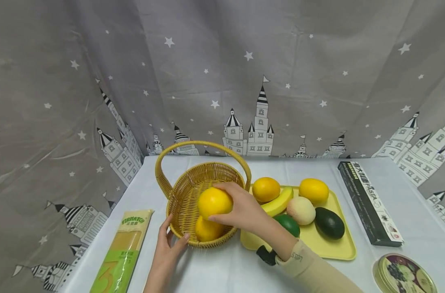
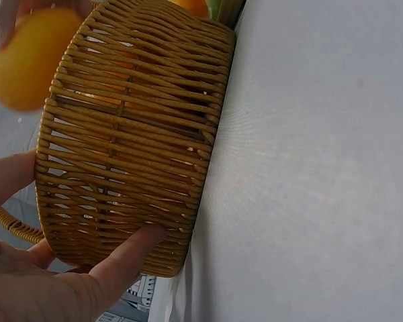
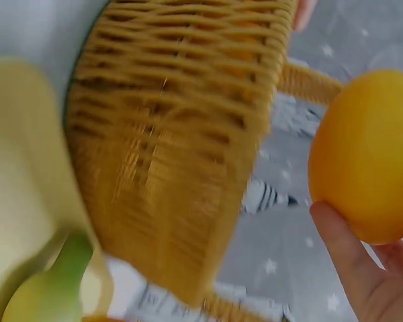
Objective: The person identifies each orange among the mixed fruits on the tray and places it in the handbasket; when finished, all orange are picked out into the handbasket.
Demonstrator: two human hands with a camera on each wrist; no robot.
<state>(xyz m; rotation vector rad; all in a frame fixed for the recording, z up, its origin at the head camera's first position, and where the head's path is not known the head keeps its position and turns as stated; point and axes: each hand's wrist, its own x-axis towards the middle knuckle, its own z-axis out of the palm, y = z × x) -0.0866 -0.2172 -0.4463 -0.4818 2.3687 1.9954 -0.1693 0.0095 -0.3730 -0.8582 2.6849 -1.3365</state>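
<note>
My right hand (image 1: 235, 205) holds a smooth yellow-orange fruit (image 1: 214, 202) between thumb and fingers, above the wicker basket (image 1: 186, 191). In the right wrist view the fruit (image 3: 369, 157) is beyond the basket's rim. Another yellow-orange fruit (image 1: 208, 230) lies inside the basket, partly covered by the held one. At the basket's near left side, my left hand (image 1: 167, 248) grips the wall. The left wrist view has its thumb (image 2: 131, 251) against the woven side, with other fingers at the rim.
Right of the basket, a yellow tray (image 1: 339, 248) carries two yellow-orange fruits, a banana (image 1: 279, 203), a peach (image 1: 301, 210), a green fruit (image 1: 288, 224) and an avocado (image 1: 329, 223). A pasta packet (image 1: 121, 252) lies left; a black pasta box (image 1: 370, 205) and round tin (image 1: 403, 274) lie right.
</note>
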